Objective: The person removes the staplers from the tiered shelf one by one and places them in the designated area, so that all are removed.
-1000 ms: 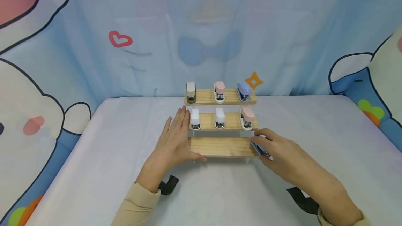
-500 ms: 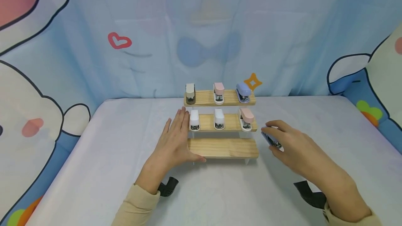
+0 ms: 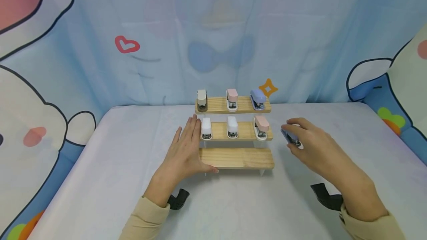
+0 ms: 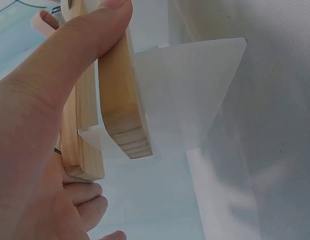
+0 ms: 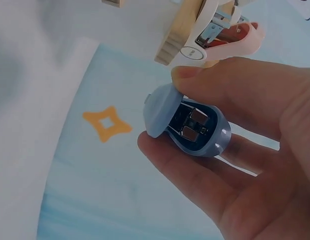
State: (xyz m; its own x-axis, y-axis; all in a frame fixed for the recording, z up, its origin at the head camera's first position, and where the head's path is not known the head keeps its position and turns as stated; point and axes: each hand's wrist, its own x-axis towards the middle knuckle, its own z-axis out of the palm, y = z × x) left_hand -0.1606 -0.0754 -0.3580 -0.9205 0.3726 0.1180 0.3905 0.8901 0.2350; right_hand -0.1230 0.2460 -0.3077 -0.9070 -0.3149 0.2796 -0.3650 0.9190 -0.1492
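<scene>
Right of the rack (image 3: 237, 158), my right hand (image 3: 311, 145) pinches one unshelved stapler (image 5: 162, 107); six staplers (image 3: 232, 126) shelved, straight-fingered left hand (image 3: 183, 151) touching rack.

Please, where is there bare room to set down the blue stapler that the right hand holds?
The lowest light-wood plank is bare beside the left hand. The white cloth-covered table is free in front of that plank and right of the right hand. Crowded: the middle plank and top plank, each carrying three small pastel staplers.
</scene>
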